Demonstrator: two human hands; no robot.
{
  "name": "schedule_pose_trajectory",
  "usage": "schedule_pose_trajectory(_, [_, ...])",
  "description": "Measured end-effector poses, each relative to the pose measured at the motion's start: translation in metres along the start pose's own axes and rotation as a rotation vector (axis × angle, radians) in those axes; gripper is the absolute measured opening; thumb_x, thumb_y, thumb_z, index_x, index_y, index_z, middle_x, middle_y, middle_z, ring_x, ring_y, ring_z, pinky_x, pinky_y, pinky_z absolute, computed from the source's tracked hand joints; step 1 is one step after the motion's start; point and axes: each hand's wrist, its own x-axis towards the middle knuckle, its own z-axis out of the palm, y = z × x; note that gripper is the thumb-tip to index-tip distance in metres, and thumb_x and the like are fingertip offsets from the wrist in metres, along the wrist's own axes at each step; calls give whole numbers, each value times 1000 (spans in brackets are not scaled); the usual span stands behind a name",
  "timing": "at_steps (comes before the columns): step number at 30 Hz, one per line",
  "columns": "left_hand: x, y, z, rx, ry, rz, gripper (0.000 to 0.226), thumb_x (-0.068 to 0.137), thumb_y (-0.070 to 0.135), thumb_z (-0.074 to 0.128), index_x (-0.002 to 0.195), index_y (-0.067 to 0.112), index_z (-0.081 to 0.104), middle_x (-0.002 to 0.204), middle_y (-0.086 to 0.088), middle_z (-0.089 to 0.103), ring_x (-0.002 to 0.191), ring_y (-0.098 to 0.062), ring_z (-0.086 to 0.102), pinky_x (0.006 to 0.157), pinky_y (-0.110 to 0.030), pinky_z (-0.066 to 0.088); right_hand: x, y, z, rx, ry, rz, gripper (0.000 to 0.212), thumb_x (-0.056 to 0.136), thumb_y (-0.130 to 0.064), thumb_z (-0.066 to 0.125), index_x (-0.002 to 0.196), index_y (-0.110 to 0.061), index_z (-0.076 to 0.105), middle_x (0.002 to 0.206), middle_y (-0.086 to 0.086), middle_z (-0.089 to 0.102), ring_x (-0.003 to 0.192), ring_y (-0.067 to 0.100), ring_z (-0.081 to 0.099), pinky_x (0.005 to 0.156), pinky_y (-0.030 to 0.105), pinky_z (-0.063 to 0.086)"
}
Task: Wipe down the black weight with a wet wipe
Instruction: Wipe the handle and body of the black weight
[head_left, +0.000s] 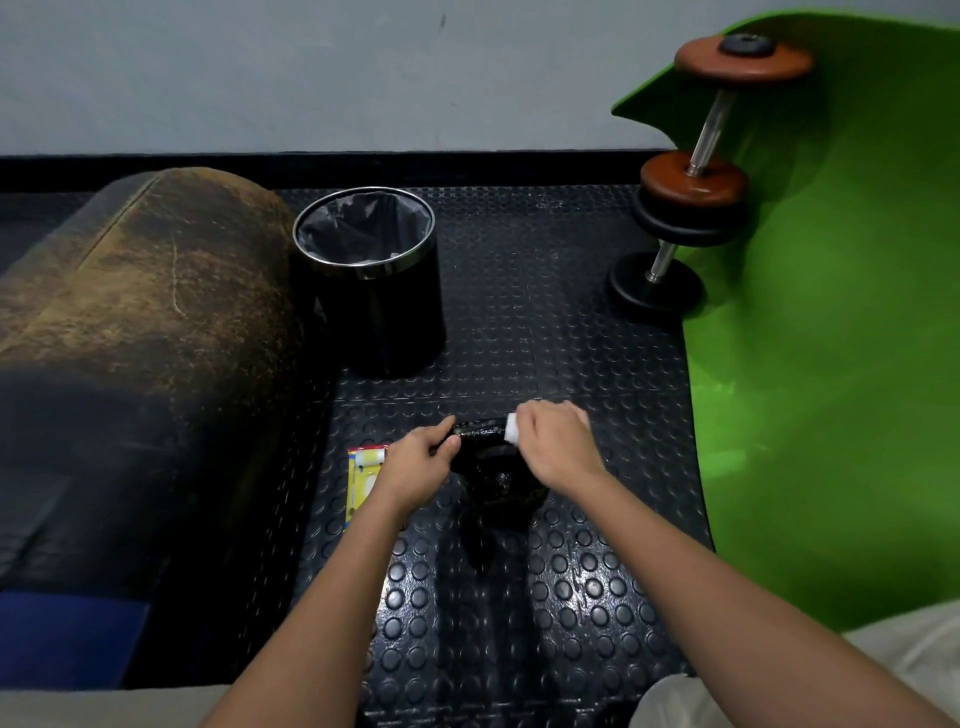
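A black kettlebell-shaped weight stands on the studded black floor mat, its handle on top. My left hand grips the left end of the handle. My right hand holds a folded white wet wipe against the right end of the handle. The lower right of the weight is partly hidden behind my right wrist.
A yellow and red wipe packet lies left of the weight. A black bin with a grey liner stands behind. A worn brown padded bench fills the left. A green mat and dumbbells are at the right.
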Motion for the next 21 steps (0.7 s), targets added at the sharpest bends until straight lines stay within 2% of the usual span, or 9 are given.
schedule_pose_trajectory(2, [1,0,0,0,9,-7,44,98,35,47,141,26,46,138,0,52,129,-16,45,100,-21,31,-5,-4,8,-40,-3,-137,42,104,-31,23,91,-25,62,95,-11,63,96,10,57,118,38,21])
schedule_pose_trajectory(4, [2,1,1,3,17,-15,43,97,36,47,140,27,47,138,1,53,129,-16,45,101,-23,33,-8,0,8,-12,-2,-196,42,105,-36,24,113,-29,64,107,-14,63,106,4,54,120,35,15])
schedule_pose_trajectory(5, [2,0,1,0,16,-16,43,97,37,47,139,27,48,138,2,53,129,-16,45,102,-24,33,-9,6,6,7,3,-193,42,105,-37,24,116,-29,63,108,-15,62,106,3,53,120,35,14])
schedule_pose_trajectory(8, [2,0,2,-22,2,-16,44,97,38,48,139,27,48,140,4,51,131,-14,44,103,-23,33,-10,29,0,78,35,-23,42,106,-34,24,93,-24,63,90,-11,61,92,8,55,117,39,19])
schedule_pose_trajectory(10, [2,0,2,-12,-2,-14,44,97,38,47,139,27,48,140,4,51,131,-14,44,104,-23,33,-7,35,-4,134,19,120,43,106,-31,23,75,-22,52,77,-7,56,83,12,53,113,43,24])
schedule_pose_trajectory(12, [2,0,2,7,-1,-10,44,97,38,47,139,27,47,141,4,51,131,-15,45,105,-26,34,-2,30,-6,127,-15,177,42,105,-27,21,71,-21,45,75,-7,53,82,15,50,108,45,29])
schedule_pose_trajectory(14, [2,-1,2,4,1,-15,44,97,38,46,140,26,47,141,2,51,131,-16,45,106,-29,37,1,18,-5,52,-22,121,41,104,-24,21,75,-18,48,78,-7,54,83,16,49,109,45,29])
schedule_pose_trajectory(17, [4,-3,1,7,11,-23,44,97,38,48,139,27,48,139,2,52,130,-16,45,105,-28,37,-3,1,4,-41,-2,-66,39,104,-30,21,84,-24,54,86,-9,57,89,13,54,115,42,23])
schedule_pose_trajectory(21, [5,-3,1,2,7,-27,44,96,39,49,139,28,49,139,2,53,130,-15,46,103,-26,36,-9,7,5,-15,2,-186,40,105,-36,25,113,-28,63,106,-14,63,105,4,53,120,35,12])
